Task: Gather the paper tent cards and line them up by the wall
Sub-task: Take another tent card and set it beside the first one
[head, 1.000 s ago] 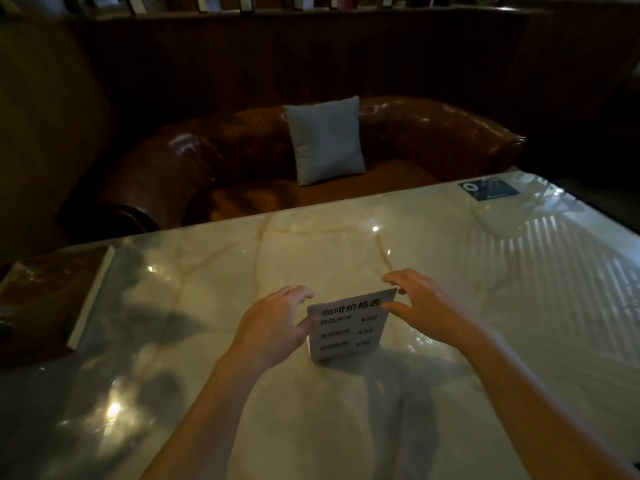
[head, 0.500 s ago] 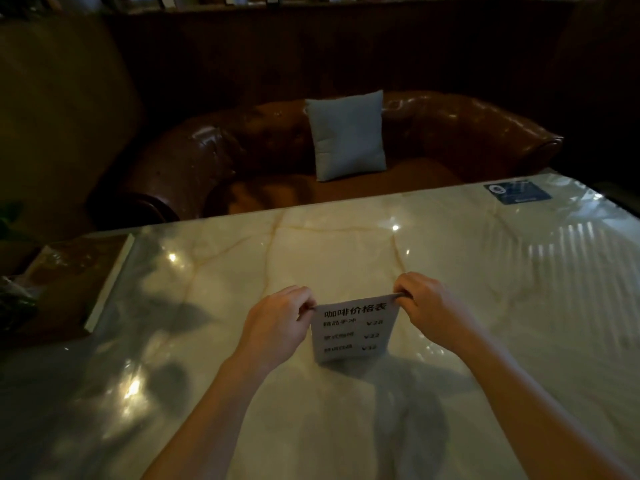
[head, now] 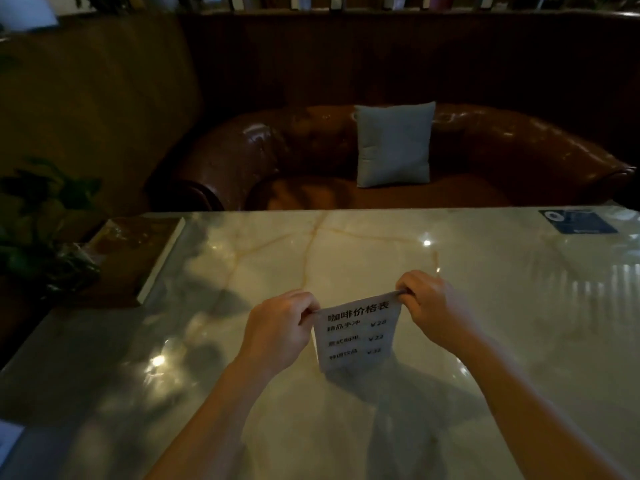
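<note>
A white paper tent card (head: 357, 336) with printed lines of text and prices stands in the middle of the marble table (head: 485, 306). My left hand (head: 278, 329) pinches its top left corner. My right hand (head: 431, 306) pinches its top right corner. The card hangs between both hands with its lower edge at or just above the tabletop; I cannot tell which. The wall (head: 86, 116) lies to the left of the table. No other tent card shows.
A brown leather sofa (head: 502, 161) with a grey cushion (head: 394, 143) stands behind the table. A blue sticker (head: 576, 221) marks the far right corner. A brown book (head: 138, 251) and a leafy plant (head: 38, 230) lie at the left.
Both hands closed from open beside the card onto its top corners. The view has shifted, with the sofa now more centred.
</note>
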A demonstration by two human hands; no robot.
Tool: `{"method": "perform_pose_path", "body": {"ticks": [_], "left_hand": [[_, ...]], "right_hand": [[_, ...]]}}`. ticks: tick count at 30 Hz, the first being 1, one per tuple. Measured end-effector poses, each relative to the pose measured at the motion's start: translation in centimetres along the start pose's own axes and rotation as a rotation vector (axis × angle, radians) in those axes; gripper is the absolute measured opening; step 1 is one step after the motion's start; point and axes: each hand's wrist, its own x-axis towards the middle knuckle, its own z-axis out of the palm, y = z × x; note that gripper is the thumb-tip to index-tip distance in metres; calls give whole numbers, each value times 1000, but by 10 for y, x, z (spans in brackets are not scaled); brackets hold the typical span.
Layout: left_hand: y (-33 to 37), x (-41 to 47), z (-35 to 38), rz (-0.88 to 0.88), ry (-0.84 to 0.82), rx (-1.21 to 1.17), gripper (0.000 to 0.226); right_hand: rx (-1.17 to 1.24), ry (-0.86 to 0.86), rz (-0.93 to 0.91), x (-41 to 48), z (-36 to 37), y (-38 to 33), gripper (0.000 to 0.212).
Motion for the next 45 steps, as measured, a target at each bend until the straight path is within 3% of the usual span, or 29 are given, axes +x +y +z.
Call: {"method": "perform_pose_path", "body": {"ticks": [11,22,35,40,45], "left_hand": [[-66,-41,-64,-189,142,150,4],[-134,-106,-136,-373,225,156,3],[-194,-157,-196,-527,354,342,5],[-209,-162,-209,-575,378,342,6],[-224,-165,-222,-578,394,387,5]], "right_hand": [[76,-102,-199,53,47,-92,9],[122,-131,-396,84,111,-203,9],[98,-147,-624,125,169,-320,10],[61,-245,-603,145,184,-355,7],[113,-274,-734,160,193,-379,10]]}}
